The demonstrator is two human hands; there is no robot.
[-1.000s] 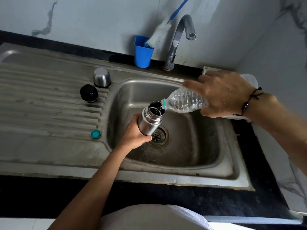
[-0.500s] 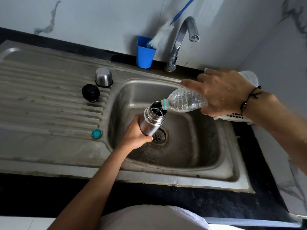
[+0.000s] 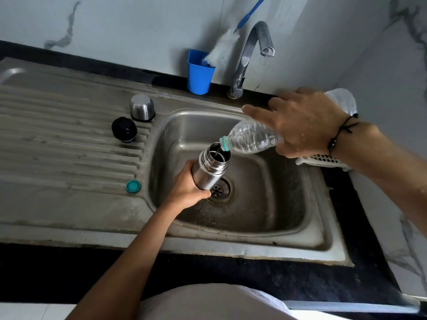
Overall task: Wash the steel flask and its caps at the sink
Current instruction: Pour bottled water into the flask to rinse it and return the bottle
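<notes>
Rinse step: your left hand (image 3: 188,185) grips the steel flask (image 3: 209,169) over the sink (image 3: 265,225) drain, right hand (image 3: 305,123) holds the plastic bottle (image 3: 251,139) pouring in; next, swirl & dump w/o spilling.

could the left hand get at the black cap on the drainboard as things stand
Probably not yet: the left hand grips the steel flask. The path to the black cap looks open.
</notes>
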